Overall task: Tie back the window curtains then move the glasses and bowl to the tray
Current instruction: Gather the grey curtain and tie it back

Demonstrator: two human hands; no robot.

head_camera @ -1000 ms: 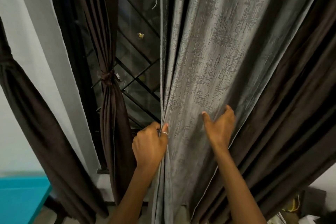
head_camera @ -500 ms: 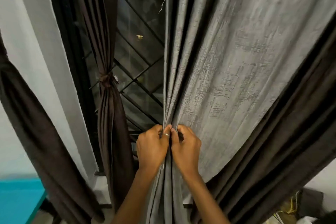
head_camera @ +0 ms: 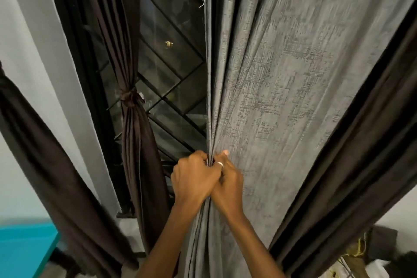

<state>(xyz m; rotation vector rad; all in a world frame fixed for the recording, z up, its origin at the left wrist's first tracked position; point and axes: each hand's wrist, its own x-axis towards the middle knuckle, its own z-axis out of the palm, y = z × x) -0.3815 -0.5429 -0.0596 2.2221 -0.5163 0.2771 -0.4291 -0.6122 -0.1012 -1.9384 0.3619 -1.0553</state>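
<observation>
A wide grey textured curtain [head_camera: 282, 79] hangs in front of me, bunched into folds at its left edge. My left hand [head_camera: 194, 178] and my right hand [head_camera: 228, 184] press together at that edge, both closed on the gathered fabric; a ring shows between them. Left of them, a dark brown curtain [head_camera: 133, 133] hangs tied with a knot [head_camera: 129, 97] at mid-height. More dark brown curtain [head_camera: 352, 165] hangs at the right, behind the grey one. Glasses, bowl and tray are out of view.
The window [head_camera: 171, 70] with black diagonal bars shows dark between the curtains. Another dark brown drape [head_camera: 47, 176] crosses the white wall at the left. A turquoise surface [head_camera: 24, 250] sits bottom left. Clutter with cords [head_camera: 361, 253] lies bottom right.
My right hand, open on the grey fabric a second ago, came left and closed on the folds beside my left hand. More of the curtain is now gathered.
</observation>
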